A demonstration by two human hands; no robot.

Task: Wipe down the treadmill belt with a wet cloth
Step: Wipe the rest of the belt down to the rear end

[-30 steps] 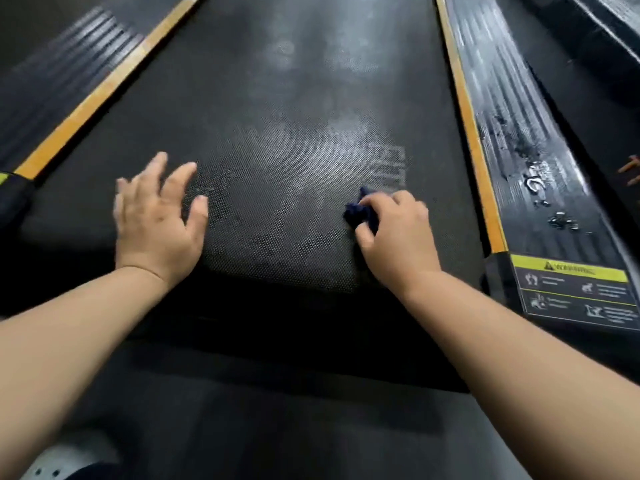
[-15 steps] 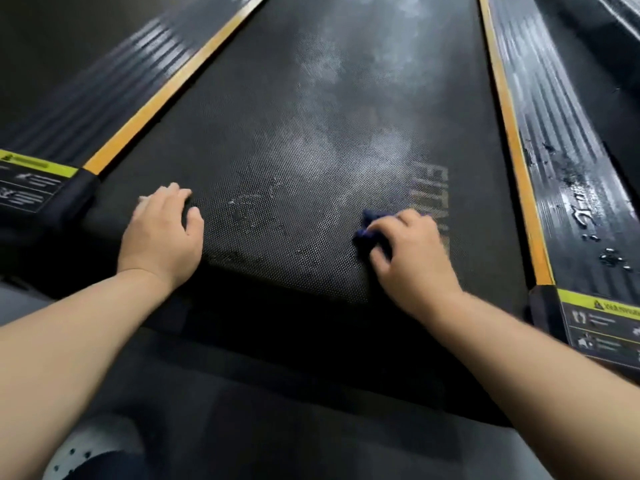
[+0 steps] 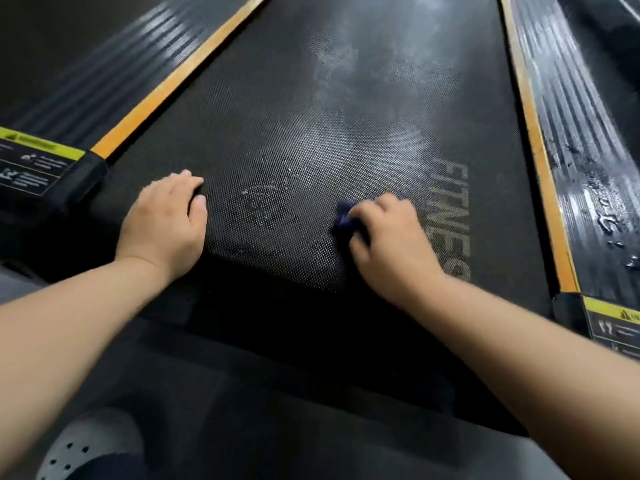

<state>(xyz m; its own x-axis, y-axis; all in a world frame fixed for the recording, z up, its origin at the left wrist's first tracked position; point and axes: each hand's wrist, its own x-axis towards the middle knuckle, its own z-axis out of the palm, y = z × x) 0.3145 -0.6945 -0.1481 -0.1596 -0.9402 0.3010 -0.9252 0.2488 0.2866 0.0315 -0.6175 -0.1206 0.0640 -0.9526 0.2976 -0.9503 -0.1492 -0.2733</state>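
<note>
Belt (image 3: 311,140), dark and dotted, runs between orange-edged side rails (image 3: 568,140). Right hand (image 3: 391,244) curls round a blue cloth (image 3: 344,220) pressed onto it; left hand (image 3: 166,220) rests there, fingers together. Warning label (image 3: 34,161) sits left.

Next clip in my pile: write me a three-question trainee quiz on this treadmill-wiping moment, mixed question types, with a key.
1. Multiple choice: which hand grips the dark blue cloth? A) left hand B) right hand C) both
2. True or false: the left hand rests on the treadmill belt and holds nothing.
3. Fill in: water droplets lie on the ___ side rail.
Key: 1 B; 2 true; 3 right.
</note>
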